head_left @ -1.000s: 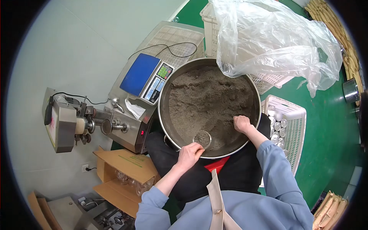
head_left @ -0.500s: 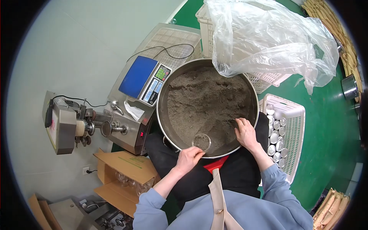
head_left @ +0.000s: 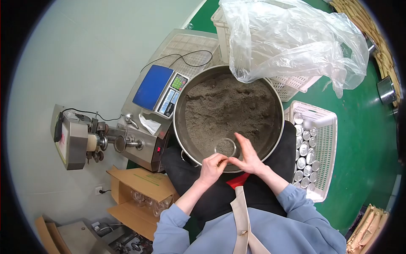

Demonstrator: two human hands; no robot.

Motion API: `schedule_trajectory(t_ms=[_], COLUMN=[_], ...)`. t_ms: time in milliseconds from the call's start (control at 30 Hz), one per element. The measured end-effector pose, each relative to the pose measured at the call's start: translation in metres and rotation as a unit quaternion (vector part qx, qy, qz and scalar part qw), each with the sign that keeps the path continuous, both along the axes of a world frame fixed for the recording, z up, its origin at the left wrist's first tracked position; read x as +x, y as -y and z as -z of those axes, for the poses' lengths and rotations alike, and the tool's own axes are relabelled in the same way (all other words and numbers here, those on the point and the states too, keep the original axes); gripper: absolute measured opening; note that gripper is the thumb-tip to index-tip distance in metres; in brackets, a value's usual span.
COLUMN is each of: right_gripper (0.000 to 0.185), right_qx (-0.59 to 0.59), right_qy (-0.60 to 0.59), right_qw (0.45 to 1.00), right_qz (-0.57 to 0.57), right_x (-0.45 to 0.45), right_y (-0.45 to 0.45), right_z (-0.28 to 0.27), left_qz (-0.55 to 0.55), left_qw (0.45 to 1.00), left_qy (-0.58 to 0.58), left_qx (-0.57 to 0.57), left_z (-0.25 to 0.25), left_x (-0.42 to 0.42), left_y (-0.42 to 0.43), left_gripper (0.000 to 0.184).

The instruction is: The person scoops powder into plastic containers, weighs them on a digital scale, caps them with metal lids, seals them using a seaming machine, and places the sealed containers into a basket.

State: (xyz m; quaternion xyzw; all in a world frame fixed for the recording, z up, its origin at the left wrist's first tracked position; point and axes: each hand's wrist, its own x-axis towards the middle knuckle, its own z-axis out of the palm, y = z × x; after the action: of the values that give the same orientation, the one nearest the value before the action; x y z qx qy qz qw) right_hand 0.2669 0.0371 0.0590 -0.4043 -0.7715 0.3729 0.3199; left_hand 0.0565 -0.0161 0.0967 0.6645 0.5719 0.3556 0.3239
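The right hand (head_left: 248, 160) is coming across the powder (head_left: 228, 110), spreading empty beside the round container (head_left: 226, 139) the left hand (head_left: 211, 170) is pinching — both now tending it.

Round powder-filled cup (head_left: 225, 139) inside pot (head_left: 180, 122)

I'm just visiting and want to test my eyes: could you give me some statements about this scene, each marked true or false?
1. The big metal pot holds grey-brown powder. True.
2. The scale has a blue top. True.
3. The left hand rests on the scale. False: it appears to pinch the near edge of a small round container.
4. The right hand is buried in the powder. False: it is spread open beside the small round container.
5. The white basket is full of fruit. False: it holds silver-topped cans.
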Motion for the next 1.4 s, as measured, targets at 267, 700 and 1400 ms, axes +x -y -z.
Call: schedule_trajectory(t_ms=[267, 700, 1400], right_gripper=[0.047, 0.054, 0.038], right_qx=[-0.310, -0.221, 0.077], right_qy=[-0.150, -0.130, 0.179], right_qw=[0.935, 0.966, 0.978], right_qz=[0.086, 0.001, 0.079], right_x=[0.006, -0.027, -0.002], right_y=[-0.043, -0.038, 0.017], right_z=[0.038, -0.003, 0.009], left_qz=[0.025, 0.014, -0.311], left_qw=[0.998, 0.988, 0.931], left_qy=[-0.021, -0.077, -0.096], left_qx=[0.047, 0.132, 0.163], left_z=[-0.011, -0.005, -0.049], left_x=[0.002, 0.013, -0.218], left_y=[0.002, -0.011, -0.159], left_gripper=[0.009, 0.011, 0.013])
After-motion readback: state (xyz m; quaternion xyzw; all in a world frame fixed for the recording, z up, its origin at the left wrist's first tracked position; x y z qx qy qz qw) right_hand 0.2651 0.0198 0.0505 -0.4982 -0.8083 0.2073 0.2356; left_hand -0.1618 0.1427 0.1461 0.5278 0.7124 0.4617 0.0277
